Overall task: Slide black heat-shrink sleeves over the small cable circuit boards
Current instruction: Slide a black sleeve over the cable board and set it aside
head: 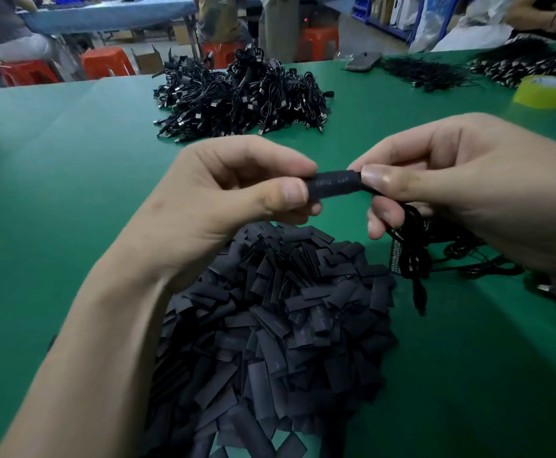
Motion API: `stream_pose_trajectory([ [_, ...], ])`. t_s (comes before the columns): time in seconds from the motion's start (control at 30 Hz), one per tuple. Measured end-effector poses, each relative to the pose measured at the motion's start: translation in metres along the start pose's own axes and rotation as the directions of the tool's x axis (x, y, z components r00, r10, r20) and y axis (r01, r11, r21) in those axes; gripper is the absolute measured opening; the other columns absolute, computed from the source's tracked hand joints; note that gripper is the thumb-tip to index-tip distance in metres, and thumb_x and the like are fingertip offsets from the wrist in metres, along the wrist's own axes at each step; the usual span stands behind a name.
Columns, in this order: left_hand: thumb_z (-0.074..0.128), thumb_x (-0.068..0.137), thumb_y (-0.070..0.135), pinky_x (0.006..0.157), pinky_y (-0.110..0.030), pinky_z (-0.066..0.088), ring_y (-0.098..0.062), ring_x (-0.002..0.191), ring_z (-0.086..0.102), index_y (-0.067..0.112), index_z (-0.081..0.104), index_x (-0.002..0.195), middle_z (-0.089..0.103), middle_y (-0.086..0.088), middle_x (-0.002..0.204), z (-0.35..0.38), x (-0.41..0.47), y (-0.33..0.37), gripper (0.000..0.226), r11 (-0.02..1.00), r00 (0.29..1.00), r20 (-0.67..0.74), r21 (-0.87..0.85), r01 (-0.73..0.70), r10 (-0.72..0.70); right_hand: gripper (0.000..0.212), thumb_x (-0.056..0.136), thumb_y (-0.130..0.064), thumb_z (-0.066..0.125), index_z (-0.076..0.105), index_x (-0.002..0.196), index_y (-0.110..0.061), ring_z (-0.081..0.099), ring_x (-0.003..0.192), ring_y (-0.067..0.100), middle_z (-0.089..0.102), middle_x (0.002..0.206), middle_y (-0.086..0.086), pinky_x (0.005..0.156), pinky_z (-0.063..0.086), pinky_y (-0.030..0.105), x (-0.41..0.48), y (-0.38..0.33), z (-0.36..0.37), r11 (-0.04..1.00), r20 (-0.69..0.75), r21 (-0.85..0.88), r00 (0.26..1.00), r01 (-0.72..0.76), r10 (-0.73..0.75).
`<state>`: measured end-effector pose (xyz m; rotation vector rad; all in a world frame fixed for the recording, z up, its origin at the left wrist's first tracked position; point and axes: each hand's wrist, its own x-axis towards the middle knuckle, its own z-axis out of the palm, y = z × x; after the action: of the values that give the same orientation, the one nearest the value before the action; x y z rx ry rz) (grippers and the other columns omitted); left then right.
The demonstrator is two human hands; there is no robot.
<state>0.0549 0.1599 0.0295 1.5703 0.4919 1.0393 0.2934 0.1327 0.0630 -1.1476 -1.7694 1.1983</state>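
Observation:
A black heat-shrink sleeve [334, 185] with faint printed lettering is held level above the green table [55, 193]. My left hand [237, 190] pinches its left end between thumb and fingers. My right hand [451, 186] pinches its right end, and a thin black cable [412, 259] hangs from that hand down to the table. The circuit board is hidden inside the sleeve or behind my fingers. Below my hands lies a big pile of flat loose black sleeves [286, 325].
A heap of finished black cables [240, 97] lies at the far middle of the table. More cables [488, 259] lie under my right hand. A yellow tape roll [544, 90], a phone [364, 61] and further cable bundles [428, 72] sit at the far right. Orange stools and people are beyond the table.

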Motion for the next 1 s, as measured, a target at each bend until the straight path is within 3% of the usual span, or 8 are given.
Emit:
stream_pose_trajectory([
  [0.13, 0.091, 0.063, 0.04, 0.072, -0.024, 0.058, -0.013, 0.071, 0.074, 0.026, 0.081, 0.084, 0.076, 0.002, 0.083, -0.001, -0.001, -0.004, 0.027, 0.998, 0.995, 0.089, -0.036, 0.051, -0.048, 0.019, 0.077, -0.029, 0.068, 0.08, 0.086, -0.018, 0.069, 0.061, 0.012, 0.065, 0.057, 0.006, 0.06, 0.044, 0.004, 0.001, 0.001, 0.007, 1.0, 0.063, 0.014, 0.998, 0.004, -0.005],
  [0.3, 0.081, 0.074, 0.04, 0.072, -0.023, 0.059, -0.009, 0.074, 0.072, 0.025, 0.079, 0.1, 0.076, 0.004, 0.085, -0.001, 0.0, -0.003, 0.029, 0.995, 0.998, 0.033, -0.076, 0.06, -0.057, 0.023, 0.077, -0.033, 0.067, 0.08, 0.088, -0.018, 0.072, 0.067, 0.016, 0.067, 0.06, 0.004, 0.072, 0.05, 0.022, 0.002, 0.001, 0.009, 0.999, 0.019, 0.036, 1.0, -0.013, 0.012],
  [0.43, 0.055, 0.092, 0.052, 0.088, -0.031, 0.06, -0.017, 0.101, 0.073, 0.023, 0.071, 0.119, 0.076, -0.003, 0.109, 0.012, 0.006, -0.014, 0.042, 0.975, 0.974, -0.042, -0.032, 0.22, -0.221, 0.016, 0.09, -0.021, 0.066, 0.079, 0.089, -0.011, 0.071, 0.065, 0.017, 0.068, 0.063, 0.005, 0.061, 0.058, 0.027, 0.006, -0.001, 0.014, 0.98, -0.196, 0.195, 0.981, 0.046, -0.007],
  [0.57, 0.064, 0.097, 0.021, 0.101, -0.044, 0.054, -0.019, 0.101, 0.067, 0.014, 0.07, 0.116, 0.076, -0.015, 0.108, 0.04, 0.008, -0.03, 0.022, 0.942, 0.953, 0.117, 0.228, 0.248, -0.279, 0.015, 0.1, -0.012, 0.061, 0.072, 0.089, -0.014, 0.072, 0.067, 0.023, 0.072, 0.064, 0.004, 0.065, 0.062, 0.031, 0.009, -0.002, 0.02, 0.979, -0.409, 0.172, 0.912, 0.105, -0.026],
  [0.7, 0.063, 0.099, 0.009, 0.084, -0.036, 0.059, -0.019, 0.077, 0.07, 0.006, 0.065, 0.089, 0.069, -0.008, 0.079, 0.044, 0.009, -0.033, 0.01, 0.925, 0.949, 0.042, 0.239, 0.295, -0.313, 0.011, 0.1, -0.022, 0.064, 0.072, 0.092, -0.021, 0.076, 0.081, 0.014, 0.078, 0.076, -0.002, 0.084, 0.061, 0.034, 0.01, 0.0, 0.018, 0.999, -0.436, -0.039, 0.9, 0.008, -0.024],
  [0.77, 0.065, 0.099, 0.019, 0.074, -0.029, 0.055, -0.013, 0.067, 0.068, 0.004, 0.064, 0.086, 0.067, -0.007, 0.074, 0.036, 0.01, -0.033, 0.02, 0.846, 0.95, -0.05, 0.441, 0.299, -0.31, 0.005, 0.097, -0.026, 0.068, 0.072, 0.095, -0.027, 0.074, 0.087, 0.007, 0.078, 0.083, -0.006, 0.09, 0.058, 0.035, 0.009, 0.005, 0.008, 0.986, -0.476, -0.154, 0.879, -0.06, -0.021],
  [0.83, 0.065, 0.1, 0.032, 0.058, -0.018, 0.043, 0.0, 0.055, 0.06, 0.017, 0.064, 0.078, 0.064, 0.005, 0.064, 0.024, 0.009, -0.036, 0.026, 0.642, 0.957, -0.17, 0.712, 0.284, -0.234, 0.004, 0.096, -0.03, 0.069, 0.071, 0.099, -0.03, 0.073, 0.09, 0.006, 0.077, 0.091, -0.004, 0.09, 0.056, 0.035, 0.007, 0.006, -0.003, 0.972, -0.527, -0.212, 0.849, -0.097, -0.03],
  [1.0, 0.065, 0.098, 0.036, 0.061, -0.021, 0.043, -0.002, 0.066, 0.058, 0.018, 0.077, 0.1, 0.069, 0.01, 0.074, -0.006, 0.014, -0.043, 0.021, 0.445, 0.885, -0.453, 0.773, 0.452, -0.113, 0.003, 0.095, -0.03, 0.07, 0.071, 0.098, -0.03, 0.073, 0.086, 0.004, 0.077, 0.088, -0.005, 0.086, 0.056, 0.03, -0.002, 0.002, -0.018, 0.973, -0.56, -0.216, 0.827, -0.079, -0.057],
])
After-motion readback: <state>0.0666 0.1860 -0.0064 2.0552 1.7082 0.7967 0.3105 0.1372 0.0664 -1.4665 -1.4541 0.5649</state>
